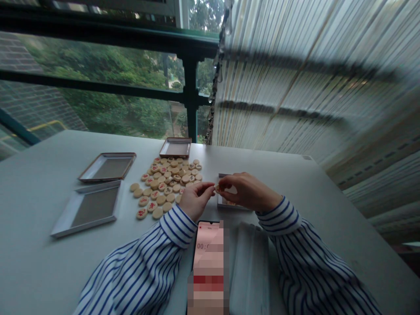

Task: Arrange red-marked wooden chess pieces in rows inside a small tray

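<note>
Two hands (247,190) — one pinched piece (217,188)

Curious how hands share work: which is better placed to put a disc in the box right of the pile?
Probably the right hand: it's above the box, apparently holding a disc; the left hand is nearer the pile.

pretty classic striped shirt look; the left sleeve (139,267) and right sleeve (320,262) are white-ish with skinny dark blue stripes; kinda baggy and wrinkled along the forearms, stripes bending with the folds; the left cuff (179,225) and right cuff (278,218) are striped too, sitting at the wrists; left hand (194,202) and right hand (252,192) are both bare
</note>
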Demonstrator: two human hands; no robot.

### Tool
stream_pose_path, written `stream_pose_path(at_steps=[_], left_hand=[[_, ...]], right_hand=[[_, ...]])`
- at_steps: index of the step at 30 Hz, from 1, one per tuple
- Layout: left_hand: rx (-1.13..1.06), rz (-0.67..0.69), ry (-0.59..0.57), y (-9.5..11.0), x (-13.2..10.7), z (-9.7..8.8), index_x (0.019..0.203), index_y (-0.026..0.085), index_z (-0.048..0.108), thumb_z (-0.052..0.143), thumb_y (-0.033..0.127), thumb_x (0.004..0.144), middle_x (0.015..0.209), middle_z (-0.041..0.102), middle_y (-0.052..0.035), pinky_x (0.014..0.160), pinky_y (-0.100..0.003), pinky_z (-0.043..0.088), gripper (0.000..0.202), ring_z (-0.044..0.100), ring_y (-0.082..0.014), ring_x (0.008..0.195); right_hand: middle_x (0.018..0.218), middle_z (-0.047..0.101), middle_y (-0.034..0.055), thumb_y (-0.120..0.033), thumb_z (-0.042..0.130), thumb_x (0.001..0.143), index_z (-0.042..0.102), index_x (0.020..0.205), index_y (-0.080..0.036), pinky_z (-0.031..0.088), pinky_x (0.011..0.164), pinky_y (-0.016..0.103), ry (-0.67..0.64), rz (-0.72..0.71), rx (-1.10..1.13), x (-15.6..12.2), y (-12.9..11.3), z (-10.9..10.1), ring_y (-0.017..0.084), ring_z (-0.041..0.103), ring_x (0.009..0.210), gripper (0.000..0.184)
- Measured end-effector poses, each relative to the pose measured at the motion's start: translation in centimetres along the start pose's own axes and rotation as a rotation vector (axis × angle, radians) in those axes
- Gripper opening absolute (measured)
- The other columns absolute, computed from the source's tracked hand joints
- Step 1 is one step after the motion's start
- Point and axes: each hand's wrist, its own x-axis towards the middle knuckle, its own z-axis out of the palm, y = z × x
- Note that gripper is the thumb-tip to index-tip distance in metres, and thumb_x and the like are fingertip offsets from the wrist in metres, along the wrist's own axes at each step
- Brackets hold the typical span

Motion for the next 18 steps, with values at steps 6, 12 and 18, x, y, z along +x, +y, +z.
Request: stream_pose_path(at_steps=[6, 12, 18], left_hand=[[0.332, 0.186, -0.058, -1.3, 0.1, -0.3, 0.091, 0.011, 0.066, 0.056, 0.026, 0.072, 0.084, 0.069, -0.0088, 0.070, -0.028, 0.051, 0.025, 0.064, -0.0165, 0.076], [0.499, 0.252, -0.092, -1.6, -0.1, -0.1, 0.093, 0.010, 0.064, 0.054, 0.021, 0.072, 0.086, 0.067, -0.0101, 0.060, -0.024, 0.053, 0.026, 0.063, -0.0145, 0.070], [0.549, 0.265, -0.144, -1.5, -0.4, 0.0, 0.095, 0.011, 0.062, 0.054, 0.016, 0.071, 0.088, 0.066, -0.0092, 0.059, -0.024, 0.054, 0.026, 0.063, -0.0129, 0.068]], right_hand=[[0.081, 0.066, 0.0047, -0.033, 0.048, 0.082, 0.063, 0.089, -0.017, 0.038, 0.063, 0.022, -0.046, 0.047, -0.067, -0.2, 0.4, -0.1, 0.012, 0.058, 0.071, 0.023], [0.079, 0.067, 0.0058, -0.033, 0.048, 0.081, 0.065, 0.088, -0.019, 0.035, 0.059, 0.022, -0.166, 0.134, -0.129, -0.1, 0.8, 0.0, 0.013, 0.059, 0.069, 0.023], [0.079, 0.067, 0.0054, -0.031, 0.050, 0.078, 0.066, 0.084, -0.020, 0.032, 0.056, 0.022, -0.230, 0.151, -0.177, 0.0, 0.9, 0.3, 0.014, 0.058, 0.068, 0.020]])
